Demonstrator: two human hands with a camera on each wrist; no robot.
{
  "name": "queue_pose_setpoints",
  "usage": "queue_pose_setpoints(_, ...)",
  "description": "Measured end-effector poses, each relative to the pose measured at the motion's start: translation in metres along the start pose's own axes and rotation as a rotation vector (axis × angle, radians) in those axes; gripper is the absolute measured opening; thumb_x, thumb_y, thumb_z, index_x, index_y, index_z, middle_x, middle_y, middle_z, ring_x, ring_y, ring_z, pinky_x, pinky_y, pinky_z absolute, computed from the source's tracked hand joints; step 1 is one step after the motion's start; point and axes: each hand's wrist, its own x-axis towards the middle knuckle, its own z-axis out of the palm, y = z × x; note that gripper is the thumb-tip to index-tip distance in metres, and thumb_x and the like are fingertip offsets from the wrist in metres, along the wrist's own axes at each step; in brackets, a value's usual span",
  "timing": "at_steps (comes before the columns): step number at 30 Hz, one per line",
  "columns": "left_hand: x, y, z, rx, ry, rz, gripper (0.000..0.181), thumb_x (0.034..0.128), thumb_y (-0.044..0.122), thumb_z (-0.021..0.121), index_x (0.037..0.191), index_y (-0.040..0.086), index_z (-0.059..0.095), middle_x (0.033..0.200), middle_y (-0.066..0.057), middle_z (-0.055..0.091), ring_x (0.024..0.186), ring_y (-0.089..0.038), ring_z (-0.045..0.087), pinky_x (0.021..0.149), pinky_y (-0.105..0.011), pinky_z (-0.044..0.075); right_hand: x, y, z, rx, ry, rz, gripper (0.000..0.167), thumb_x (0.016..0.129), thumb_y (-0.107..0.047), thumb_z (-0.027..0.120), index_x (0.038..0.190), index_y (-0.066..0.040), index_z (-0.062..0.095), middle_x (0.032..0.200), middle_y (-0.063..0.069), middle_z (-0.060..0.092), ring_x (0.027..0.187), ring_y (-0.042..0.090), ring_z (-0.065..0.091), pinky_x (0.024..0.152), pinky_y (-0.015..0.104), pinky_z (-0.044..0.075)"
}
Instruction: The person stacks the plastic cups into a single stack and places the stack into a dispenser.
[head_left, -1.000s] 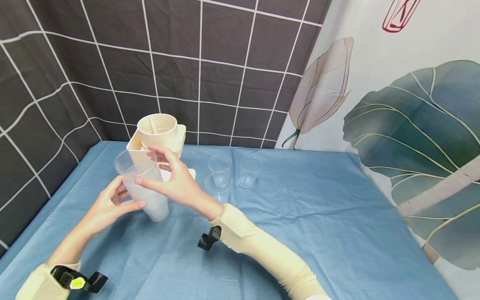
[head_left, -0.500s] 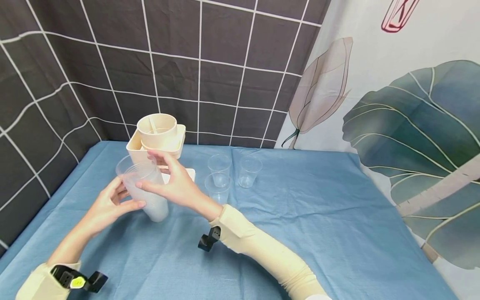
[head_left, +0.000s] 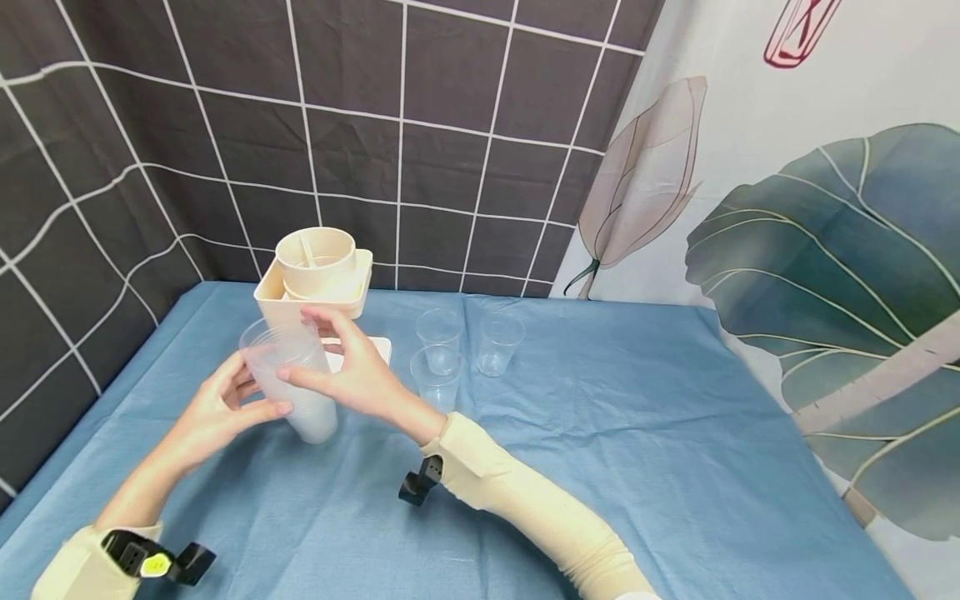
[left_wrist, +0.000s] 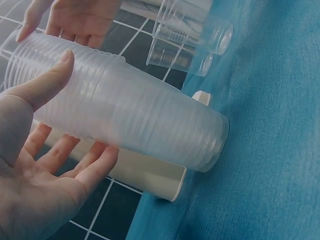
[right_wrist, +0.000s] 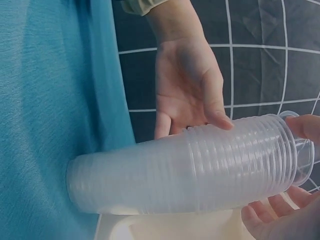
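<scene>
Two bare hands are gripping a stack of nested clear cups over a blue cloth.
The left hand is curling its fingers and thumb around the middle of the stack, while the right hand is holding the rim end between thumb and fingers. The stack is pointing rims up, its base at the cloth, in front of a square cream box; whether the base is touching, the views are leaving unclear. A round cream container is sitting in the box, and a white flat piece is partly showing behind the right hand. Three loose cups are standing near one another on the cloth, right of the stack.
</scene>
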Motion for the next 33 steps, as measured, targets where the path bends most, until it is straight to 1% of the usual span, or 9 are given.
queue_pose_setpoints(9, 0.0006, -0.0003, 0.0006, -0.009, 0.002, -0.001, 0.071, 0.0829, 0.000, 0.071, 0.142, 0.014, 0.034, 0.121, 0.027, 0.051, 0.108, 0.015, 0.051, 0.082, -0.006, 0.047, -0.0015, 0.0006, 0.0001, -0.009, -0.011, 0.024, 0.067, 0.083, -0.018, 0.074, 0.141, -0.011, 0.042, 0.143, 0.003, 0.049, 0.125, 0.005, 0.049, 0.105, 0.021, 0.043)
queue_pose_setpoints(16, 0.0004, 0.0015, 0.0006, -0.007, 0.001, -0.010, 0.070, 0.0839, 0.002, 0.070, 0.143, 0.014, 0.034, 0.120, 0.027, 0.050, 0.107, 0.015, 0.051, 0.082, -0.006, 0.048, -0.0028, 0.0004, -0.0006, -0.018, -0.017, 0.035, 0.067, 0.083, -0.019, 0.074, 0.141, -0.010, 0.042, 0.143, 0.003, 0.049, 0.125, 0.005, 0.049, 0.103, 0.017, 0.042)
queue_pose_setpoints(21, -0.0004, 0.0016, 0.0005, -0.018, -0.006, -0.005, 0.071, 0.0844, 0.001, 0.070, 0.143, 0.014, 0.033, 0.121, 0.026, 0.050, 0.108, 0.015, 0.051, 0.082, -0.007, 0.049, -0.0033, 0.0016, 0.0002, -0.019, -0.012, 0.058, 0.065, 0.084, -0.022, 0.073, 0.141, -0.012, 0.043, 0.143, 0.001, 0.049, 0.124, 0.004, 0.049, 0.104, 0.018, 0.042)
queue_pose_setpoints(30, -0.0004, 0.0003, 0.0007, -0.008, 0.001, 0.003, 0.072, 0.0838, 0.001, 0.070, 0.144, 0.013, 0.033, 0.121, 0.027, 0.050, 0.108, 0.016, 0.051, 0.083, -0.006, 0.048, -0.0035, 0.0025, 0.0005, -0.025, -0.020, 0.062, 0.060, 0.088, -0.023, 0.068, 0.141, -0.012, 0.043, 0.143, 0.002, 0.049, 0.123, 0.006, 0.051, 0.105, 0.024, 0.043)
queue_pose_setpoints(33, -0.0003, 0.0003, 0.0005, 0.000, 0.002, 0.001, 0.072, 0.0838, 0.001, 0.070, 0.144, 0.013, 0.033, 0.120, 0.027, 0.050, 0.108, 0.016, 0.051, 0.082, -0.006, 0.048, -0.0032, 0.0026, 0.0001, -0.030, -0.028, 0.062, 0.060, 0.088, -0.023, 0.068, 0.141, -0.012, 0.042, 0.142, 0.002, 0.049, 0.122, 0.006, 0.051, 0.104, 0.022, 0.043)
